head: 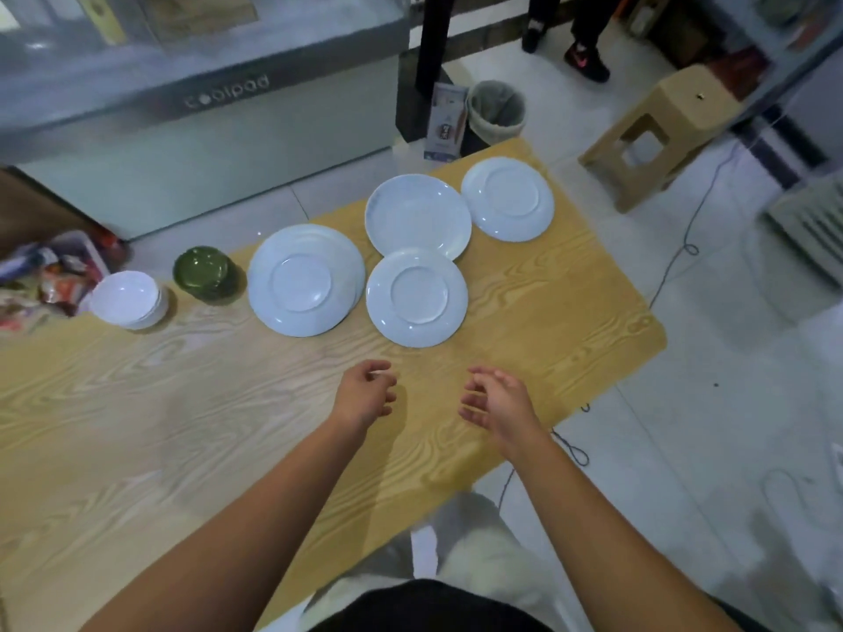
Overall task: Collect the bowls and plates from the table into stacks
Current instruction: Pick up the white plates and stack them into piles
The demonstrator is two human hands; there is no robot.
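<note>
Hands status: left hand (365, 394) and right hand (497, 403) are both empty, fingers loosely curled, palms facing each other with a gap between them. They sit over bare worktop (137, 426) near the right end and touch no dish. Closest dish is a white plate (416, 296) just beyond the fingertips, with a ring showing in its middle. Its far rim covers the near edge of a smooth plate (417, 216) behind it. A far plate (507, 199), also ringed, sits to the right of the smooth one near the worktop's far corner; rims look just beside each other, contact unclear. Left of the closest plate is a plate stack (303, 280): at least two, with a lower rim peeking out on the right side and the top one ring-up. Further left along the far edge is a green bowl stack (205, 275), then a white bowl stack (127, 299); exact counts not readable. Past the white bowls, at the left edge of view, is a tray (77, 253) full of packets. Off the worktop: grey cabinet (205, 130) behind, lined bin (497, 111) and tan plastic stool (661, 130) on the tiled floor, thin cable (675, 266) trailing along the floor on the right.
</note>
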